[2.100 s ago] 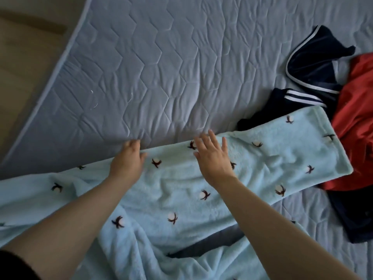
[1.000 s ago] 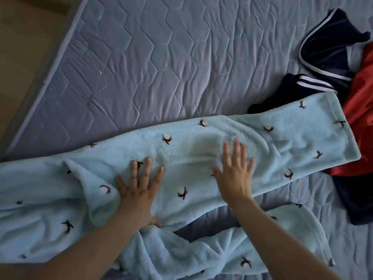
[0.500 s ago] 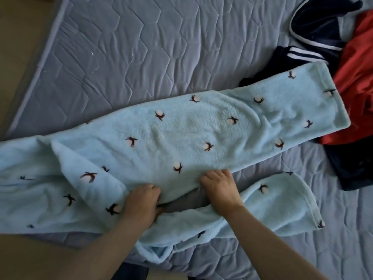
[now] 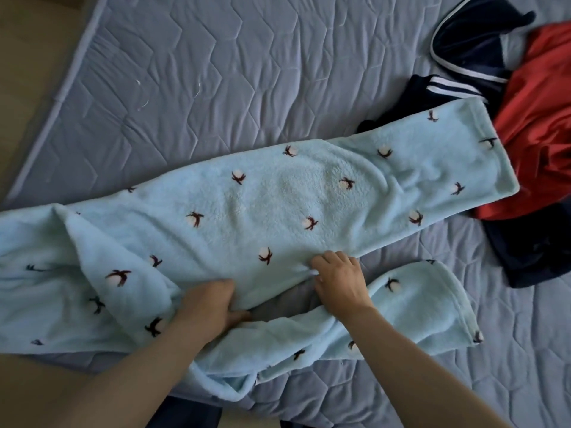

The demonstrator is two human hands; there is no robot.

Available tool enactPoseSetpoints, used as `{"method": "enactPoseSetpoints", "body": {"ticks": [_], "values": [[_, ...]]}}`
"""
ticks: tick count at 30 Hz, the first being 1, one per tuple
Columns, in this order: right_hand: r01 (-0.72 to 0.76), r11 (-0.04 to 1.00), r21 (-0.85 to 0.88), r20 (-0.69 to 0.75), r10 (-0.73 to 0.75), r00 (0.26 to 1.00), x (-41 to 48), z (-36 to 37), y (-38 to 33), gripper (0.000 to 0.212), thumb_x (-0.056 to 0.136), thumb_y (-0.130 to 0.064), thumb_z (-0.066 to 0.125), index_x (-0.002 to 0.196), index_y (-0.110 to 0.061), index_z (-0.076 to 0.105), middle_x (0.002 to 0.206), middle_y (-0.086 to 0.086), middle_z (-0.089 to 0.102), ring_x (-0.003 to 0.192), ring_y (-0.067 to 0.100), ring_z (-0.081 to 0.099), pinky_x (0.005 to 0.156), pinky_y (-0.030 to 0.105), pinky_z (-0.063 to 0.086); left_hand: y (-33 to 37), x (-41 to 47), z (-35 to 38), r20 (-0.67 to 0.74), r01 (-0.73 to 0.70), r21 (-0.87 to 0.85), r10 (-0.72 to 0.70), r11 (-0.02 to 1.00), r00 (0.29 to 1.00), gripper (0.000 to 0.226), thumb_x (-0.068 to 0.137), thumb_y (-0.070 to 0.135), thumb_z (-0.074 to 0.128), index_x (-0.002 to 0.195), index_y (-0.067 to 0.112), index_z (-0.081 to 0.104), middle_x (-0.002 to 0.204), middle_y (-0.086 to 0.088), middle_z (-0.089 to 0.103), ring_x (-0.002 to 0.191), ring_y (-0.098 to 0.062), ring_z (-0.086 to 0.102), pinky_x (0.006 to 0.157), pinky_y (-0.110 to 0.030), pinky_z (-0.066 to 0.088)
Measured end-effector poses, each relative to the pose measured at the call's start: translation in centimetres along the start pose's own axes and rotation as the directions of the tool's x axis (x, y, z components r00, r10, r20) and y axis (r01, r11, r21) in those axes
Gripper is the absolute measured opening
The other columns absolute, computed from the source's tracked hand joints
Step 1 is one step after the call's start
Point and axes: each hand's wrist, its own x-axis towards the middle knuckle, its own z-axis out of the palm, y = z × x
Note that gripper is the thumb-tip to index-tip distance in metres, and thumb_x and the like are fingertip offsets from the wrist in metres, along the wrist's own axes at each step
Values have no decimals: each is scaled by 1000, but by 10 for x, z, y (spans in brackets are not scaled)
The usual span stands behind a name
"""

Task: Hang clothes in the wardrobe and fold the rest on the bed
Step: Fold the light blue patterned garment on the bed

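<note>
Light blue fleece pyjama trousers (image 4: 278, 205) with small dark flower prints lie spread across the grey quilted mattress (image 4: 216, 72). One leg stretches to the right, the other lies nearer me below it. My left hand (image 4: 207, 304) grips the near edge of the upper leg close to the crotch, fingers curled under the fabric. A little to the right, my right hand (image 4: 338, 278) pinches the same edge.
A pile of clothes sits at the right: a navy garment with white stripes (image 4: 469, 50), a red garment (image 4: 543, 112) and another dark piece (image 4: 531, 251). The mattress edge and a wooden floor (image 4: 27, 72) run along the left.
Both hands drew back from pressing flat on the upper leg to its near edge and took hold of it. The view shifted, so the trousers sit higher in frame.
</note>
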Motion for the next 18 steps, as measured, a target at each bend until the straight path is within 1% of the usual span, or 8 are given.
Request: {"method": "enactPoseSetpoints", "body": {"ticks": [2,5,8,11,13,15,18], "values": [[-37,999,30,-74,40,997,4,-14,15,16,77,-3,65,89,-12,71,86,4,65,81,29,61,74,41,49,18,7,-7,-20,-120,-29,119,992,993,41,76,60,65,76,25,45,73,11,50,68,-9,50,60,-24,39],[-183,982,47,-151,189,970,19,-48,56,20,87,-10,60,104,-10,71,103,6,66,96,29,59,82,43,47,57,29,-21,-44,-209,-69,206,975,977,27,84,47,62,87,24,51,83,10,50,80,-15,56,66,-28,42],[-304,950,75,-212,313,926,43,-84,104,27,93,-16,55,117,-10,66,119,9,61,109,32,53,92,43,42,102,57,-38,-82,-235,-123,227,964,971,23,88,40,59,97,19,54,92,4,54,84,-19,57,74,-30,46],[-364,920,143,-246,389,888,73,-115,148,33,96,-19,52,126,-8,61,129,12,54,116,33,48,99,45,40,146,88,-51,-139,-264,-160,243,951,960,24,91,31,57,109,14,54,107,-3,55,89,-19,56,81,-29,45],[-409,892,192,-249,447,859,94,-131,175,37,97,-23,49,130,-8,56,134,12,48,120,34,47,101,47,39,170,107,-57,-199,-292,-143,262,946,944,31,92,29,55,119,14,52,117,-4,51,99,-20,54,86,-29,44],[-455,858,239,-239,506,829,114,-144,202,42,98,-27,48,135,-7,49,139,14,43,127,34,41,105,48,36,193,125,-61,-253,-305,-152,261,940,931,44,92,30,56,133,15,44,127,-4,44,106,-21,52,91,-29,43],[-502,820,274,-190,558,808,138,-152,236,57,97,-38,44,143,-6,32,147,14,35,136,33,31,113,52,24,214,148,-57,-236,-243,-155,203,958,950,72,91,36,58,148,18,19,138,-7,33,111,-22,52,93,-31,46]]}}
